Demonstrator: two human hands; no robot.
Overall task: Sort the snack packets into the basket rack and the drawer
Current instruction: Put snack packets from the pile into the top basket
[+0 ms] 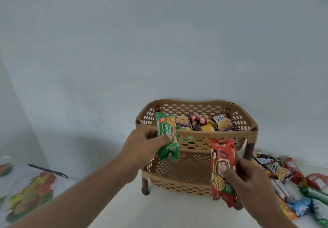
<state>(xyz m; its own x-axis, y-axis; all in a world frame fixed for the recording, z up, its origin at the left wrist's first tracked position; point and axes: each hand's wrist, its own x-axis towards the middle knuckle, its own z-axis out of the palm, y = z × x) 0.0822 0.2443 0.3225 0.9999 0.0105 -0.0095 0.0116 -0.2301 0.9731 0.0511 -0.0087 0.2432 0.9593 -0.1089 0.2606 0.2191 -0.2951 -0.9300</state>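
A tan two-tier basket rack (229, 134) on brown legs stands on the white surface against the wall. Its top basket holds several snack packets (204, 122). The lower basket looks bare. My left hand (144, 145) grips a green biscuit packet (167, 136), upright at the front left rim of the top basket. My right hand (248, 179) holds a red biscuit packet (222, 170) upright in front of the rack's right half. No drawer is in view.
A loose pile of snack packets (291, 183) lies on the surface right of the rack. A cloth with a fruit print (28, 190) lies at the lower left, with a dark comb-like object (48, 170) on its far edge. A plain wall stands behind.
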